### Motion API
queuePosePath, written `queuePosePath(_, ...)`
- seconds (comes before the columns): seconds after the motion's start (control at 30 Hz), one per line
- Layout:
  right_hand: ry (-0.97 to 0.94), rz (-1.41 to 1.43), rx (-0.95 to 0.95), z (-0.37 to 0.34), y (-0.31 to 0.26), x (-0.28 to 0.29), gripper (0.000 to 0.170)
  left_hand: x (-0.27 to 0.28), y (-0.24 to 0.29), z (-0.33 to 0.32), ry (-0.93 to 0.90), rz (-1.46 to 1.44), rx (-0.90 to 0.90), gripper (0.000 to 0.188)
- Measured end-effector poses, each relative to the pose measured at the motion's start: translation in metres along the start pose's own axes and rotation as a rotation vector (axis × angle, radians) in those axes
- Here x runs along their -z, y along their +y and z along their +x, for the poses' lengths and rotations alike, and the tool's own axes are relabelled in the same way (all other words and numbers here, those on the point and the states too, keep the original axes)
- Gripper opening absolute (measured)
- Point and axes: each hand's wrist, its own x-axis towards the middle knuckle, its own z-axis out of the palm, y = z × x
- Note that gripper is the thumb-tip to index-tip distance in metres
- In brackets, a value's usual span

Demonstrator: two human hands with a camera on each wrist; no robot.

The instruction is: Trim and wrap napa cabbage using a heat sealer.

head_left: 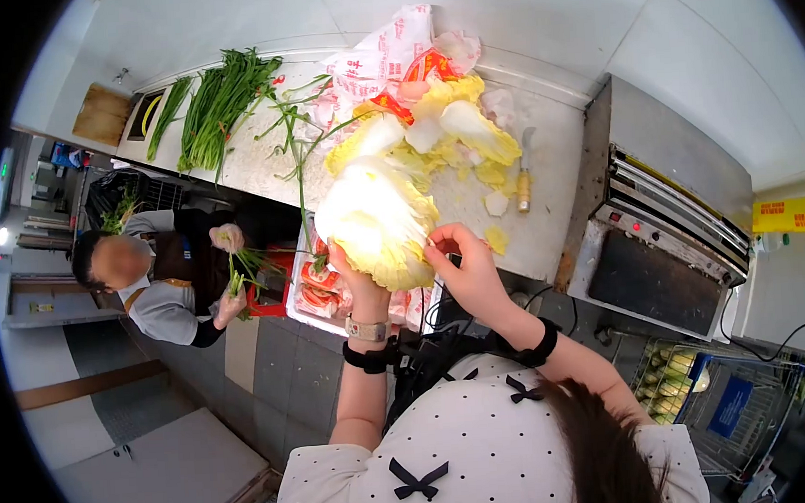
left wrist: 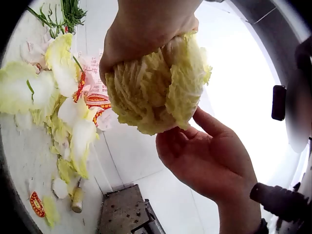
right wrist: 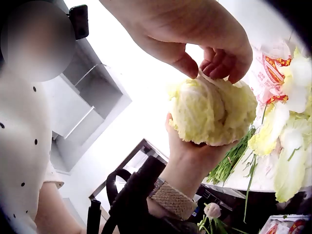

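Note:
A pale yellow napa cabbage (head_left: 373, 218) is held up over the near edge of the counter. My left hand (head_left: 365, 280) grips it from below and the side, fingers wrapped round it. At the cabbage's other side, the thumb and fingertips of my right hand (head_left: 470, 268) pinch the edge of an outer leaf, as the right wrist view shows on the cabbage (right wrist: 212, 109). Behind it, loose cabbage leaves (head_left: 473, 129) lie in a pile on the counter (head_left: 556, 205). A knife with a light handle (head_left: 523, 193) lies to the right of the pile.
Printed wrapping paper (head_left: 377, 59) and bunches of green stalks (head_left: 219, 111) lie at the back and left. A sealing machine (head_left: 664, 226) stands right; below it is a cart (head_left: 753, 414). A white box (head_left: 329, 325) holds packages. Another person (head_left: 169, 284) holds greens at left.

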Motion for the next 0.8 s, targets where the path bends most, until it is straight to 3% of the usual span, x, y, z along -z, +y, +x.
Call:
queuePosePath(0.3,-0.039,-0.443,0.099,0.001,-0.006,0.009,0.023,0.028,-0.007,0.002,-0.253,0.119,-0.016,0.068)
queuePosePath(0.5,-0.027,-0.522,0.114,0.003,0.006,0.009,0.026,0.025,-0.008,0.007,-0.209,0.203,-0.017,0.063)
queuePosePath(0.6,-0.01,-0.534,0.079,0.002,0.006,0.009,0.027,0.013,-0.008,0.002,-0.119,0.104,0.11,0.061)
queuePosePath(0.7,0.027,-0.512,0.027,0.007,0.012,0.01,0.028,0.018,-0.018,0.011,-0.22,0.185,-0.027,0.06)
queuePosePath(0.8,0.026,-0.431,-0.033,0.01,0.012,0.01,0.026,0.017,-0.023,0.016,-0.146,0.145,-0.003,0.059)
